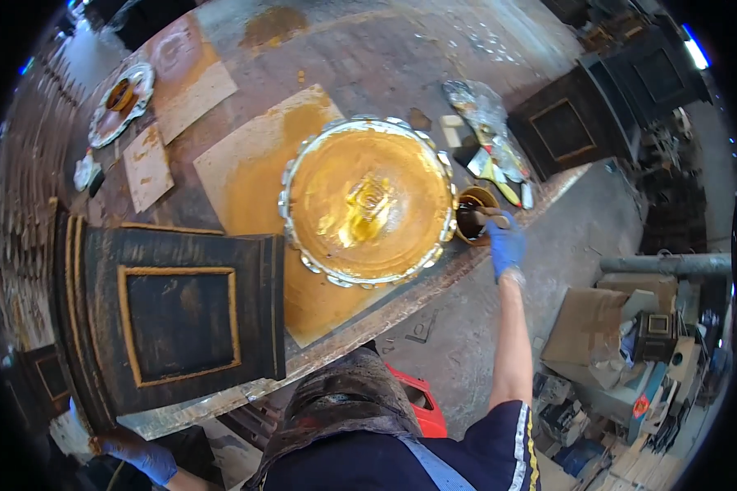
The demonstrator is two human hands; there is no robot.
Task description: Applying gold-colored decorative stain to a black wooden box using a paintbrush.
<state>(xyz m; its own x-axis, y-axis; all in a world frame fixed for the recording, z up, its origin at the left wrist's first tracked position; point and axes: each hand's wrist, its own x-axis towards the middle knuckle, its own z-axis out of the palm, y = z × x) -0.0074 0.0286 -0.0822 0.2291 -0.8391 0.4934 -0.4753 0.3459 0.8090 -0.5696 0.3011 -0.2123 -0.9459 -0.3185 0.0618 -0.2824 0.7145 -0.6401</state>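
My right hand, in a blue glove, is closed at the mouth of a small brown pot holding dark liquid. Its fingers pinch something brownish that is mostly hidden. To the left of the pot lies a large round piece with a scalloped silvery rim and a shiny, gold-brown coated middle. My left hand, also gloved in blue, is low at the left, by the lower corner of a black pedestal with a gold-edged panel. The left fingers look curled, with a brown patch at their tips; what they hold is unclear.
Stained boards lie under and behind the round piece. Right of it are brushes and crumpled clear plastic. Another black pedestal stands at the back right. A cardboard box and clutter fill the floor at right.
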